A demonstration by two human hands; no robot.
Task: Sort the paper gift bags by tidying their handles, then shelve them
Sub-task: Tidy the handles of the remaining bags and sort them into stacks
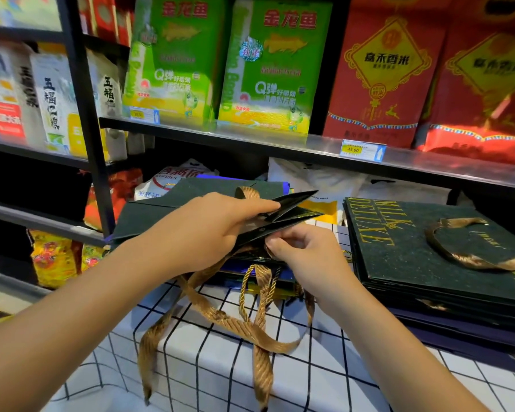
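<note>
Dark-green gift bag (pixel 191 209) pinched at its mouth, left grip (pixel 208 230) spreading the top flap, right grip (pixel 304 251) nipping the lower edge, likely to tuck gold ribbon handles (pixel 235 322) dangling over the grid-clothed desk (pixel 324 382), beside tidied bags (pixel 428 257), under stocked shelves (pixel 280 144).

The metal shelf (pixel 309 144) hangs low over the back of the table (pixel 208 370), leaving a shallow slot crammed with white sacks (pixel 309 176) (perhaps full to the rear). A stack of dark bags (pixel 428 263) blocks the right; loose ribbon handles (pixel 235 322) trail over the checked front.
</note>
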